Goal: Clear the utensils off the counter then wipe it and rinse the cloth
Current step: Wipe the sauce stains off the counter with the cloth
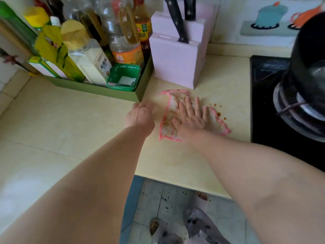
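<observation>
**Two hands on the counter, wiping half done**

Nearest, at the bottom of the frame, the floor (175, 194) shows dark specks below the counter (70, 120) edge. Just above, mid-frame, a faint ring stain (175, 161) marks the pale surface. Further in, the right hand (191, 118) lies flat, fingers spread, pressing the pink-edged cloth (173, 101) onto the counter at centre. The left hand (139, 113) is just left of the cloth, apart from it and blurred; whether it is relaxed or curled I cannot tell, though nothing shows in it. Reddish crumbs (219, 113) sit just right of the cloth, unswept.

Beyond, upper left, a green tray (114, 88) holds bottles; a knife block (174, 67) stands at upper centre; a dark pot (309, 59) sits on the stove at right.

Judging by this, no loose utensils lie on the open counter, so clearing looks finished. Wiping is in progress, with the crumbs and the ring to go. No sink is in view, and the rinse is not yet done.
</observation>
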